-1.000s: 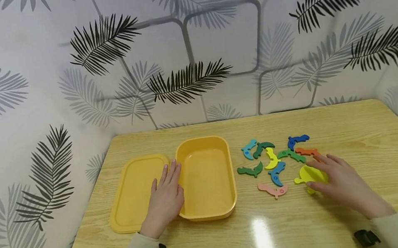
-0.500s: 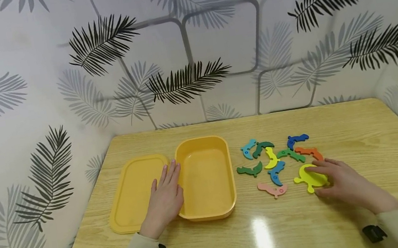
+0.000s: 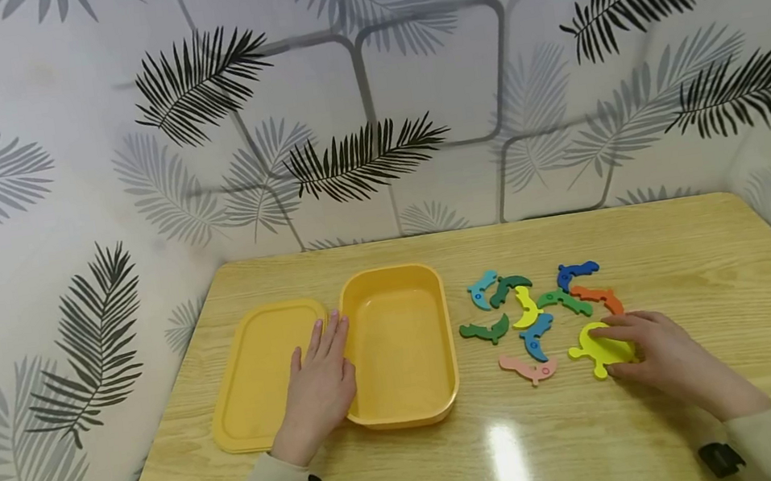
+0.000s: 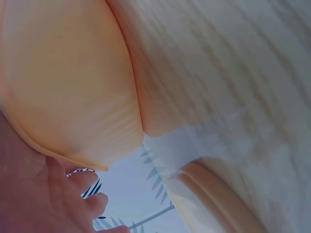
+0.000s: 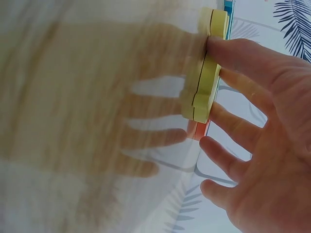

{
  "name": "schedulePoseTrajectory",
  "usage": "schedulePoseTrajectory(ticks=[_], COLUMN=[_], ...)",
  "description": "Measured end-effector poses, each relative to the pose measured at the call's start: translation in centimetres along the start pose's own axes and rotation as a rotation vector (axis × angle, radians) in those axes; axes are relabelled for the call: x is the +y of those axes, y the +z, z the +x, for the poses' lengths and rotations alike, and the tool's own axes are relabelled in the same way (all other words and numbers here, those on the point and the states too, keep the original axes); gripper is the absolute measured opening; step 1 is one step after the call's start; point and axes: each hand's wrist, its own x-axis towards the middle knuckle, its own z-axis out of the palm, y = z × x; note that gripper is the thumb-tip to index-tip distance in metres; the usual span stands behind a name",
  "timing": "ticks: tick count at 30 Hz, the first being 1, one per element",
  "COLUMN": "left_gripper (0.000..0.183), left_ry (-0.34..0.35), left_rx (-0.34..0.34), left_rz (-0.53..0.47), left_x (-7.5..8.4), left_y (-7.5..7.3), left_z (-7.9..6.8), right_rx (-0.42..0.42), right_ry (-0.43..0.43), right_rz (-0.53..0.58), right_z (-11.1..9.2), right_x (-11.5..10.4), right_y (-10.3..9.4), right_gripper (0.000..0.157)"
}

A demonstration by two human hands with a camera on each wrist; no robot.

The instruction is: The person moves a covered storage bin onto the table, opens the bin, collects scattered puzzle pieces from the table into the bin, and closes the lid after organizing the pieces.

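Right hand [image 3: 666, 350]: moved a bit toward the rounded yellow-orange plastic box [image 3: 400, 352], pinching a flat yellow turtle shape [image 3: 609, 351] right of it.
Left hand [image 3: 320, 387]: straight fingers touch the box's left side.

Left hand [image 3: 321, 385] stretched forward; right hand [image 3: 666, 355] pinching

A pale wall [image 3: 437, 79] patterned with black and gray fronds [image 3: 370, 163] stands behind a wooden table [image 3: 711, 271].
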Motion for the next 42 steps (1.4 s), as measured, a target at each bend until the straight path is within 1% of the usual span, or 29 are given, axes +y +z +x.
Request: schedulePoseTrajectory(ticks=[5, 13, 22, 26, 32, 36, 42], left_gripper=[0.056, 0.055, 0.055, 0.056, 0.055, 0.055, 0.055], left_ry=[-0.004, -0.005, -0.010, -0.012, -0.011, -0.013, -0.020], left_rx=[0.019, 0.009, 0.003, 0.003, 0.013, 0.008, 0.005], left_rz=[0.025, 0.023, 0.016, 0.018, 0.005, -0.001, 0.001], left_x=[0.0, -0.1, -0.1, -0.2, -0.2, -0.1, -0.1], left_y=[-0.1, -0.1, -0.1, 0.1, 0.0, 0.0, 0.0], left_z=[-0.2, -0.3, -0.3, -0.2, -0.2, -0.3, -0.3], right_rx=[0.001, 0.046, 0.169, 0.222, 0.324, 0.353, 0.400], right_ry=[0.030, 0.068, 0.104, 0.089, 0.020, 0.011, 0.009], right_rz=[-0.008, 0.001, 0.058, 0.052, 0.040, 0.053, 0.088], right_z=[0.0, 0.0, 0.2, 0.4, 0.8, 1.0, 1.4], right_x=[-0.3, -0.5, -1.3, -1.6, -2.1, -2.6, -3.5], right_y=[-0.1, 0.0, -0.1, -0.1, 0.0, -0.1, 0.0], right_gripper=[0.052, 0.050, 0.050, 0.051, 0.049, 0.048, 0.051])
